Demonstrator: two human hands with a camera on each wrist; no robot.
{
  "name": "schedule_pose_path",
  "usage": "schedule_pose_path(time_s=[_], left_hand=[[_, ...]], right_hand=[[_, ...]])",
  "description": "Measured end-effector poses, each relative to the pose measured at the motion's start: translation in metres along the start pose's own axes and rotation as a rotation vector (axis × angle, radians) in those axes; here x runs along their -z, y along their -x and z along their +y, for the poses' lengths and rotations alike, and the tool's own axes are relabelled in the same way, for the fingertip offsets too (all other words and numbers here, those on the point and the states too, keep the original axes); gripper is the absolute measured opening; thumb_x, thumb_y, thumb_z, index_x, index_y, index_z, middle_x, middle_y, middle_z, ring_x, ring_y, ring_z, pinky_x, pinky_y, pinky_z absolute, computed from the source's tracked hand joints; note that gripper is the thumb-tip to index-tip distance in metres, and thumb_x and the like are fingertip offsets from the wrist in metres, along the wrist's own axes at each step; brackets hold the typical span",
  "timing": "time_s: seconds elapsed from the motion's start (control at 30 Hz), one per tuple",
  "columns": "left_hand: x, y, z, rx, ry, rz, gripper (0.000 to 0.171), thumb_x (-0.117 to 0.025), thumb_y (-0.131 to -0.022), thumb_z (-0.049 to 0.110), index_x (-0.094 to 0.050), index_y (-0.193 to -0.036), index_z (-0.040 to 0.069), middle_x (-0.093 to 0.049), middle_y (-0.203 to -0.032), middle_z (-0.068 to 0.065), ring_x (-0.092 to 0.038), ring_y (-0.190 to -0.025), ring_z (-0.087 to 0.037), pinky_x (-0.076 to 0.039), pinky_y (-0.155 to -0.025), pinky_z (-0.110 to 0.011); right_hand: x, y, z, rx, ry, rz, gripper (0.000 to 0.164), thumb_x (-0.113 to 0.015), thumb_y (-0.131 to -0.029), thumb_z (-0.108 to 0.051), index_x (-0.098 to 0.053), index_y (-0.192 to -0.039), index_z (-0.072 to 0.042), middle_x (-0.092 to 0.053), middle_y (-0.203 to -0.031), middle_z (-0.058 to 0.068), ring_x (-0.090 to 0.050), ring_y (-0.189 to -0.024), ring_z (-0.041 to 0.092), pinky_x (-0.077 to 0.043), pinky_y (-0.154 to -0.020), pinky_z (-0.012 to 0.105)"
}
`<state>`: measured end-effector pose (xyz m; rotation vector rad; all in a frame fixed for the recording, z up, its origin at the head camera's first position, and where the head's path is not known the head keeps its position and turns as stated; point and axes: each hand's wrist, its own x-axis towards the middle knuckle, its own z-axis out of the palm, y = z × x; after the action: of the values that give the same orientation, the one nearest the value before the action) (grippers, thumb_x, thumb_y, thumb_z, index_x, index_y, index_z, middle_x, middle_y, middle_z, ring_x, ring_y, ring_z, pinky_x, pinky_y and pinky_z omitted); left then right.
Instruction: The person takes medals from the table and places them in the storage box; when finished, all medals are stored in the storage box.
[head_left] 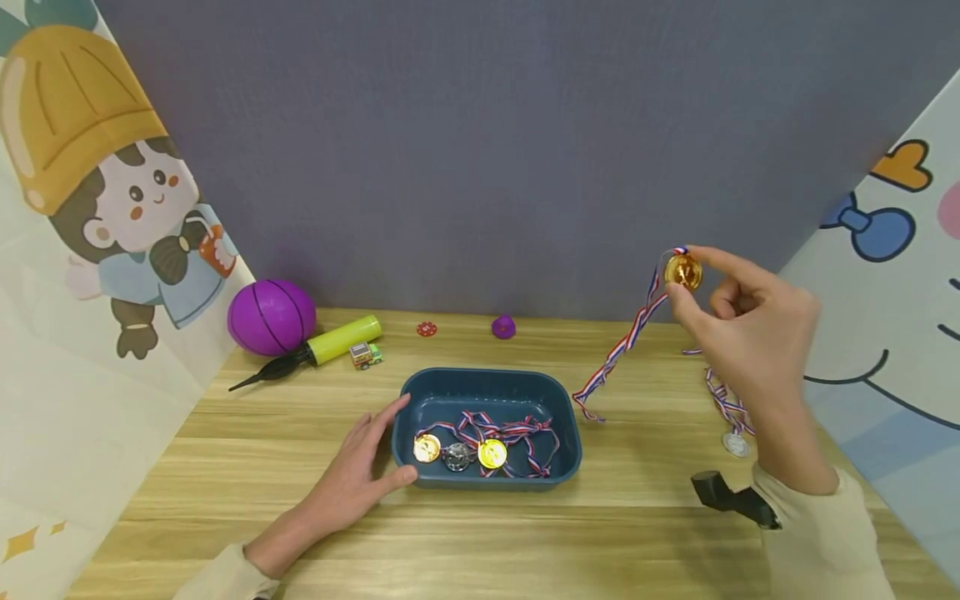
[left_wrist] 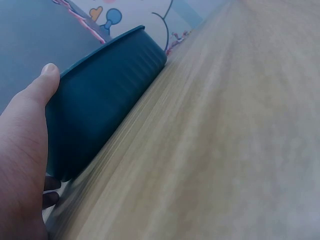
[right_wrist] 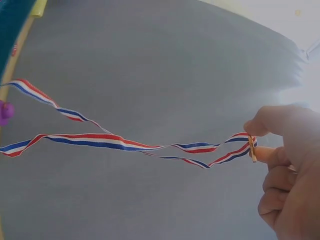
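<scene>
My right hand [head_left: 757, 325] pinches a gold medal [head_left: 683, 272] by its edges between thumb and finger, raised above the table. Its red, white and blue ribbon [head_left: 622, 346] trails down to the left; the right wrist view shows this ribbon [right_wrist: 100, 141] stretched across, with the medal [right_wrist: 252, 148] edge-on. Against the left end of a dark blue basin [head_left: 487, 377] rests my left hand [head_left: 352, 475], fingers spread and fairly straight, thumb near the front corner. Inside the basin lie a gold medal [head_left: 427, 448], a silver medal [head_left: 457, 457] and another gold medal [head_left: 492, 453] with tangled ribbons.
Right of the basin, partly behind my right arm, lies a silver medal [head_left: 736, 444] with its ribbon. Along the back are a purple ball [head_left: 272, 317], a yellow hand pump [head_left: 345, 340], a toy truck [head_left: 365, 356], a red chip [head_left: 426, 329] and a small purple object [head_left: 503, 327].
</scene>
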<state>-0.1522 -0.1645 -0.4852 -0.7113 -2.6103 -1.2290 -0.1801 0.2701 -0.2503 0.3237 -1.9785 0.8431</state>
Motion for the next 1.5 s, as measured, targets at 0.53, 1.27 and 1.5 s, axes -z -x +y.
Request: schedule_pose_path(time_s=[0.53, 1.27, 1.5], left_hand=[[0.001, 0.0, 0.0, 0.002, 0.003, -0.002, 0.093, -0.075, -0.102, 0.058, -0.027, -0.177, 0.029, -0.053, -0.166, -0.021, -0.044, -0.155, -0.053, -0.018, -0.128, -0.081], [0.0, 0.0, -0.001, 0.001, 0.001, 0.002, 0.092, -0.071, -0.103, 0.063, -0.027, -0.177, 0.03, -0.052, -0.167, -0.021, -0.042, -0.155, -0.056, -0.019, -0.126, -0.082], [-0.001, -0.001, -0.001, 0.003, 0.001, 0.0, 0.092, -0.072, -0.103, 0.061, -0.027, -0.177, 0.031, -0.054, -0.166, -0.021, -0.043, -0.155, -0.055, -0.018, -0.127, -0.082]], right_hand=[[-0.008, -0.031, -0.041, 0.061, -0.154, 0.043, 0.031, -0.088, -0.084, 0.004, -0.087, -0.115, -0.001, -0.036, -0.059, -0.005, -0.024, -0.051, 0.003, -0.016, -0.05, 0.018], [-0.044, 0.029, -0.044, 0.239, -0.088, -0.26, 0.038, -0.091, -0.082, -0.002, -0.086, -0.12, -0.007, -0.039, -0.058, -0.01, -0.031, -0.052, 0.003, -0.026, -0.053, 0.02], [-0.055, 0.058, -0.028, 0.24, -0.02, -0.336, 0.036, -0.092, -0.081, -0.009, -0.087, -0.117, -0.009, -0.037, -0.057, -0.015, -0.03, -0.053, 0.0, -0.027, -0.051, 0.022]])
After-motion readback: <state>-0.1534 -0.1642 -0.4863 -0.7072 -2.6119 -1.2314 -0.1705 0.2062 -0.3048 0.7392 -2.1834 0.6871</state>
